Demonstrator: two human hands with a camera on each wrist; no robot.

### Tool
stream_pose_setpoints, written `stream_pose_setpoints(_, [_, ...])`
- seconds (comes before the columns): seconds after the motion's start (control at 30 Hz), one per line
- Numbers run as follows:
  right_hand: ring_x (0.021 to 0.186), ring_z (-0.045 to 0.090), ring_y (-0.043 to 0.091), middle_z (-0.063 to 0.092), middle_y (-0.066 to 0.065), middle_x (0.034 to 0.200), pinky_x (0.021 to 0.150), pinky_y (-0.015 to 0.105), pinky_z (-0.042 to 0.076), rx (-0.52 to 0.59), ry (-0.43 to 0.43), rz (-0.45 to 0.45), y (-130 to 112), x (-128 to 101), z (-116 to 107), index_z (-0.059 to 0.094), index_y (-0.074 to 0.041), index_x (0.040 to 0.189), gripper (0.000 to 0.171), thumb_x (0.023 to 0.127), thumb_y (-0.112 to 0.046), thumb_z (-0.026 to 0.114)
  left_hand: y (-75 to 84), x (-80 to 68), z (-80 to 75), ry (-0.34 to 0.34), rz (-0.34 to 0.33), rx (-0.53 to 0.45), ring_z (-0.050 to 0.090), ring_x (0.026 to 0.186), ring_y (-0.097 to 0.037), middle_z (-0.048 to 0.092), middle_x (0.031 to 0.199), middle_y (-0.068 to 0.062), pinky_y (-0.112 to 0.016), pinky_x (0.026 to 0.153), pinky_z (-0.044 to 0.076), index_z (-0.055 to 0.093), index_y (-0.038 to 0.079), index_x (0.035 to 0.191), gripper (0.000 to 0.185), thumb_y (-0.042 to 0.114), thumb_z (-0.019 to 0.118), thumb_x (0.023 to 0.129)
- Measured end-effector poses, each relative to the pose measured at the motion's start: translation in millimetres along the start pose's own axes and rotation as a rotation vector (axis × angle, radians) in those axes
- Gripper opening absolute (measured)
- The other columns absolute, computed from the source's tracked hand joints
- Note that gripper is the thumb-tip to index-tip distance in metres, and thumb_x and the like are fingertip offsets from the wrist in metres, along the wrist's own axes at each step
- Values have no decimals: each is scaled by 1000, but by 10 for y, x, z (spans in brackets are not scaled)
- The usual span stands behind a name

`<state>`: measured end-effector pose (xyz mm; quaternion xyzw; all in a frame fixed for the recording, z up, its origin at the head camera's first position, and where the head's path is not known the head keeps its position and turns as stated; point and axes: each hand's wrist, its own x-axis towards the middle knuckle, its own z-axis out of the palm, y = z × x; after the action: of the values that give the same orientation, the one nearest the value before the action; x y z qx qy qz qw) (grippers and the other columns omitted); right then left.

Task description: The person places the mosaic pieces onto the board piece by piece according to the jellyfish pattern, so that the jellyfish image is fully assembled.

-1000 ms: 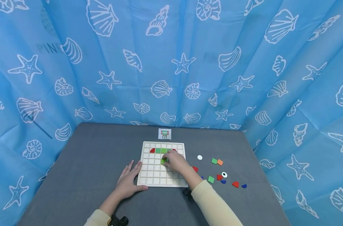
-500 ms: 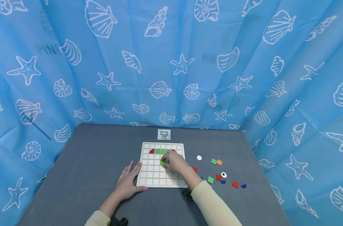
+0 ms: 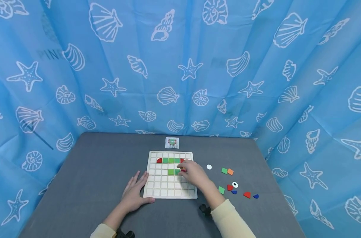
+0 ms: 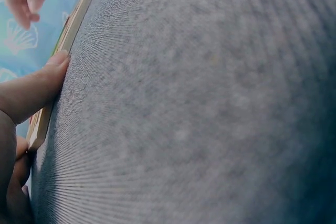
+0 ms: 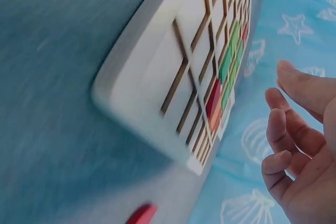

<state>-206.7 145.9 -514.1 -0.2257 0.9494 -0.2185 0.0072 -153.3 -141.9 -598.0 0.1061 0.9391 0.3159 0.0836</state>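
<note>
The wooden grid board (image 3: 156, 188) lies on the grey table. Its upper row carries a red rounded tile (image 3: 159, 160), several green square tiles (image 3: 171, 160) and another red one. Lower down sit two green tiles (image 3: 171, 172) side by side, with a red tile (image 5: 213, 98) and an orange tile (image 5: 216, 117) to their right. My right hand (image 3: 194, 173) hovers over these, fingers loosely bent; in the right wrist view nothing is between them. My left hand (image 3: 134, 191) rests at the board's left side, its thumb (image 4: 42, 88) touching the edge.
A small pattern card (image 3: 172, 142) lies behind the board. To the right are loose pieces: a white disc (image 3: 209, 167), green (image 3: 224, 170) and orange squares (image 3: 230, 171), a white ring (image 3: 235, 184), red tiles (image 3: 247, 195) and blue half-rounds (image 3: 256, 196). A blue shell-print curtain (image 3: 180, 66) surrounds the table.
My right hand has shifted to the right and away from the lower green tiles, uncovering them and a red tile. My left hand stays at the board's edge.
</note>
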Motion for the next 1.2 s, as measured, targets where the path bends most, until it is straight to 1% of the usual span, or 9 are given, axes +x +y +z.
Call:
stream_pose_setpoints(0.17, [76,57,12,71,4,103,65,31,49,13,40,79,142,-134,-100,76,-11,117,28,90,-17,77,5,-10,4,25,14,-5,7,158,-33,26,167,-3,-59,123,12,28,17,161,118,72,77,69])
stream_pose_setpoints(0.23, [73,53,11,70,3,100,63,29,46,10,65,118,213,-181,-127,76,-12,116,27,89,-18,78,10,-17,8,30,18,1,8,157,-33,27,167,-4,-59,123,12,29,16,161,118,72,77,69])
stream_pose_setpoints(0.3, [72,51,10,70,3,100,62,29,44,13,88,153,289,-222,-147,76,-13,115,26,89,-17,78,14,-24,5,30,16,2,8,157,-33,27,167,-4,-59,123,12,30,16,160,118,72,78,68])
stream_pose_setpoints(0.43, [73,53,9,71,3,103,63,30,46,13,124,203,435,-303,-191,77,-13,113,25,88,-17,79,25,-29,-2,28,11,-1,8,157,-33,28,167,-3,-58,123,12,30,16,160,119,72,78,68])
stream_pose_setpoints(0.63, [82,61,15,72,2,105,73,38,55,-11,156,241,642,-414,-290,78,-12,112,25,87,-15,80,33,-22,-14,13,-5,4,6,158,-31,25,167,-1,-58,124,11,28,18,161,119,74,76,68])
stream_pose_setpoints(0.9, [88,64,24,72,9,105,79,47,56,1,169,333,958,-573,-415,75,-9,117,31,87,-14,80,27,-19,-20,13,11,8,6,158,-32,26,167,-2,-58,124,12,28,17,161,118,73,76,69])
stream_pose_setpoints(1.03, [102,65,33,70,16,116,87,54,55,-3,162,400,1122,-653,-451,71,-5,124,37,88,-13,78,4,-12,-7,12,19,8,6,158,-31,25,167,-1,-56,124,11,28,17,161,118,73,76,69])
stream_pose_setpoints(1.13, [114,61,40,66,21,125,95,58,51,-41,147,461,1225,-692,-458,68,-3,127,43,88,-15,79,-14,-6,3,6,20,4,4,158,-30,24,167,1,-55,125,9,27,18,161,118,74,76,69])
stream_pose_setpoints(1.2, [117,59,42,66,23,126,98,59,49,-75,135,487,1287,-702,-456,68,-1,127,44,87,-16,79,-22,-2,9,9,22,2,4,158,-30,24,167,1,-55,125,9,27,18,161,118,74,76,69])
